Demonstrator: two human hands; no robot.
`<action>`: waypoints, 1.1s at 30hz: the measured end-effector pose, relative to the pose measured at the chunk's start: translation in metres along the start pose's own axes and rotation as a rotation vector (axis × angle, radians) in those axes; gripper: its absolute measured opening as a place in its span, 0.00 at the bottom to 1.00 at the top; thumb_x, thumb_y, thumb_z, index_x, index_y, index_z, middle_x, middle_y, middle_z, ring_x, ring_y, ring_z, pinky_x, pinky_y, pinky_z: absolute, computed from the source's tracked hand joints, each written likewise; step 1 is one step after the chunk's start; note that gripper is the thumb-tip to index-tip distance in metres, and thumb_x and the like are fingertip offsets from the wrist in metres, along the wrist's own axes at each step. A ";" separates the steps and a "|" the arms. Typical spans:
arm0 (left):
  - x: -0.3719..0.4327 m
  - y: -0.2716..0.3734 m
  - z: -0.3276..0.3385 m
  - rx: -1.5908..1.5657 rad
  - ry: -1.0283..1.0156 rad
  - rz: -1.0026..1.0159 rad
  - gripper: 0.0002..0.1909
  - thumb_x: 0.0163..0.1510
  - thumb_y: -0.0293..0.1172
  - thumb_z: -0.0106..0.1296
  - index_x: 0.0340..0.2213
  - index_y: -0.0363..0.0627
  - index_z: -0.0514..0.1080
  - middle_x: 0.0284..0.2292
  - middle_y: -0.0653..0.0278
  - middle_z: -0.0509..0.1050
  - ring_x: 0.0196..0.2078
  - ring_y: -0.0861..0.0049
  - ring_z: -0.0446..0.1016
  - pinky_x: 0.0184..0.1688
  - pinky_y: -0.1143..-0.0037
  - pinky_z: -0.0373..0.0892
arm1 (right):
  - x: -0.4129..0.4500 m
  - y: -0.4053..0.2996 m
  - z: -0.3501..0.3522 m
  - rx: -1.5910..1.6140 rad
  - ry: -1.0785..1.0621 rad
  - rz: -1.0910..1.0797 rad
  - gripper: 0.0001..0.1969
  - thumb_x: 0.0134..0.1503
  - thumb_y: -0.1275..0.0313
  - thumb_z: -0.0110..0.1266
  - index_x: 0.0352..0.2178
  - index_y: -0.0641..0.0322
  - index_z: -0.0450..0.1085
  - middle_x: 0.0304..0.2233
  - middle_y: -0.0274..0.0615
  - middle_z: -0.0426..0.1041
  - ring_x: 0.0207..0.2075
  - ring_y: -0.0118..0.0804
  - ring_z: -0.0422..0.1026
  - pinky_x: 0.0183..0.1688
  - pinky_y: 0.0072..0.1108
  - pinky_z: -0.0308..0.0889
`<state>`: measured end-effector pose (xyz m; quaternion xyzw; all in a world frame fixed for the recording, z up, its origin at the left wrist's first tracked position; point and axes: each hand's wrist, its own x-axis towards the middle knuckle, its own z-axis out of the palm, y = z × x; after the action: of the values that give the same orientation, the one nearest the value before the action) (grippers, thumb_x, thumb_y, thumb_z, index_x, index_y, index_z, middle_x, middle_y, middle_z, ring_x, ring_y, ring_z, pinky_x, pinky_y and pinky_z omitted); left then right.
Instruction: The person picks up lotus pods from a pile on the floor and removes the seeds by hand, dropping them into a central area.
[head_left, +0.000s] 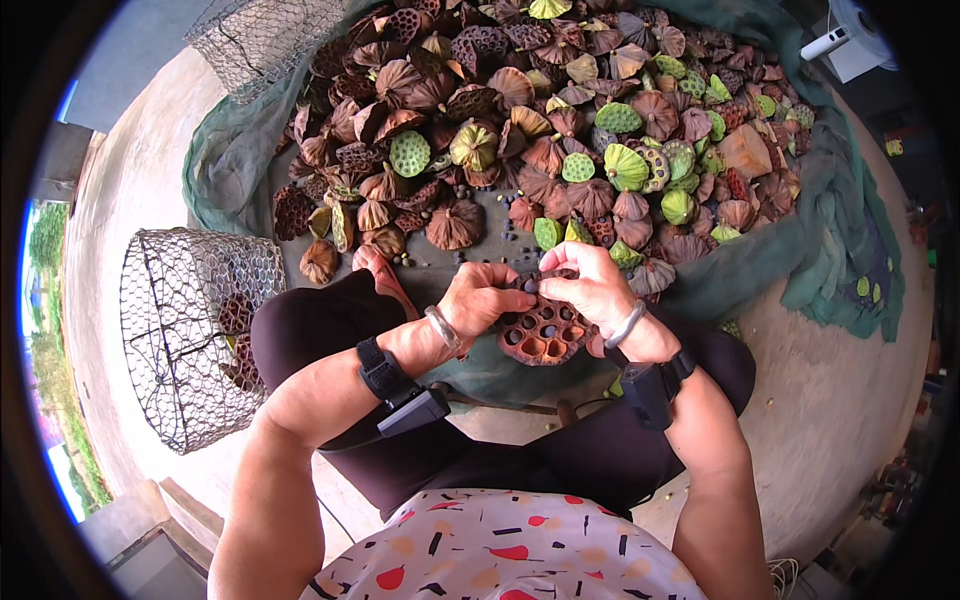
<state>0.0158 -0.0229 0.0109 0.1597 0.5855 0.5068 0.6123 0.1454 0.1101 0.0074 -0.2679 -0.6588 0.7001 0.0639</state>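
A dried brown lotus seed pod (546, 330) is held between my two hands above my lap, its holed face turned up. Some of its holes look hollow, and a dark seed sits in one near the middle. My left hand (481, 296) grips the upper left rim with the thumb on the face. My right hand (589, 285) holds the upper right side, its thumb near the left thumb. Between the thumb tips is a dark lotus seed (531, 286). Just beyond lies a large heap of brown and green lotus pods (514, 86).
The heap rests on green netting (757, 259) with bunched edges. Loose dark seeds (507, 235) are scattered on the sheet before me. A wire mesh basket (202, 330) holding some pods lies at the left; another wire mesh basket (255, 45) is behind it. My bare foot (382, 277) is beside the heap.
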 end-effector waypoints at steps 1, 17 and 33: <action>0.000 -0.002 0.001 -0.033 0.003 -0.020 0.07 0.42 0.24 0.54 0.26 0.33 0.71 0.24 0.63 0.73 0.24 0.82 0.70 0.29 0.83 0.66 | 0.000 0.000 -0.001 -0.008 -0.024 0.056 0.10 0.40 0.79 0.55 0.28 0.66 0.66 0.26 0.34 0.68 0.29 0.24 0.67 0.33 0.15 0.63; 0.007 0.007 -0.004 -0.138 0.040 -0.074 0.11 0.48 0.33 0.52 0.32 0.40 0.68 0.28 0.66 0.71 0.29 0.82 0.70 0.30 0.80 0.69 | 0.008 0.004 0.002 -0.084 0.326 -0.132 0.16 0.42 0.78 0.52 0.36 0.67 0.64 0.29 0.39 0.69 0.30 0.27 0.67 0.28 0.17 0.64; 0.004 0.011 -0.004 0.191 0.072 -0.024 0.13 0.40 0.28 0.56 0.29 0.32 0.69 0.22 0.67 0.71 0.24 0.85 0.69 0.27 0.84 0.64 | 0.011 0.011 -0.003 -0.048 0.304 -0.197 0.06 0.48 0.73 0.52 0.28 0.65 0.67 0.19 0.39 0.71 0.23 0.27 0.70 0.27 0.17 0.65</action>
<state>0.0068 -0.0165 0.0168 0.1922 0.6546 0.4466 0.5789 0.1402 0.1166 -0.0060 -0.3062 -0.6810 0.6261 0.2247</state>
